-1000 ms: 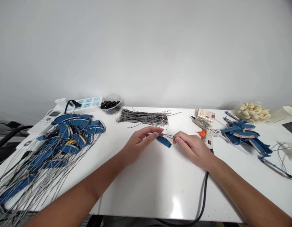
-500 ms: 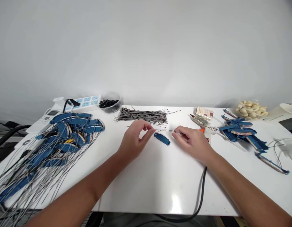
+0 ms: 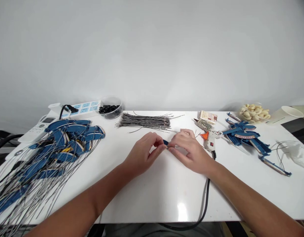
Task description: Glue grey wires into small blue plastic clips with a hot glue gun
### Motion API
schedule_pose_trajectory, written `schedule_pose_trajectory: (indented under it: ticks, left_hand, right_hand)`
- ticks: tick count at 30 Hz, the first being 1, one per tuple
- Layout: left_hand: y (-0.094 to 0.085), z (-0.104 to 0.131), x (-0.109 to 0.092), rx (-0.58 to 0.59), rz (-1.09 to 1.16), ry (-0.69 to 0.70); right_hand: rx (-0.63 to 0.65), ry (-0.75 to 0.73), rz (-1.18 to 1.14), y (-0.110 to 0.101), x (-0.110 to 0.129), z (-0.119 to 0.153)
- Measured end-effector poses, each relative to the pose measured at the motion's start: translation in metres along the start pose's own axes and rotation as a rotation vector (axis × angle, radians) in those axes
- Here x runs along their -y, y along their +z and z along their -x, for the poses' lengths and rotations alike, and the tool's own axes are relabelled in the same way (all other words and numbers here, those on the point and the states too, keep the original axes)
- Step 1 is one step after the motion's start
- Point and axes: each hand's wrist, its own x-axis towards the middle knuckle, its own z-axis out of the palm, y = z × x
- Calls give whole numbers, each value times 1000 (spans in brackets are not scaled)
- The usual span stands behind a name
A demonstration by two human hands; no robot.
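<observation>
Near the middle of the white table (image 3: 147,191), my left hand (image 3: 145,151) pinches one end of a thin dark wire (image 3: 173,146). My right hand (image 3: 190,149) is closed on the same wire a short way to the right, with its fingertips near those of the left. A small blue piece (image 3: 165,142) shows just behind the fingertips, mostly hidden by the hands. Beyond them lies a bundle of dark wires (image 3: 144,121).
Blue pieces with long wires (image 3: 75,131) are heaped at the left, by a power strip (image 3: 85,108) and a bowl of black parts (image 3: 110,108). At the right are a glue gun (image 3: 211,141), more blue pieces (image 3: 247,135), a bowl of shells (image 3: 254,113) and a cup (image 3: 286,114).
My hands have come together over the blue piece, the right one moving left along the wire. The glue gun, hidden before behind my right hand, now shows. The view has shifted slightly.
</observation>
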Motion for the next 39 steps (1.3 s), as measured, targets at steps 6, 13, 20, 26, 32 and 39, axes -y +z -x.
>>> schedule_pose_trajectory:
  ticks: [6, 13, 20, 26, 32, 39]
  left_hand:
    - [4, 2, -1, -12, -18, -4]
    - [5, 0, -4, -74, 67, -82]
    - [6, 1, -1, -131, 11, -51]
    - [4, 3, 5, -52, -54, 35]
    - [2, 1, 0, 47, 70, 46]
    - [-2, -1, -7, 79, 211, -200]
  right_hand:
    - [-10, 96, -87, 3, -1, 3]
    - [-51, 73, -57, 5, 3, 3]
    - [-112, 99, -39, 3, 0, 5]
    - [-171, 94, 14, -1, 1, 6]
    - [-204, 108, 57, -3, -3, 7]
    - [-157, 137, 35, -4, -9, 10]
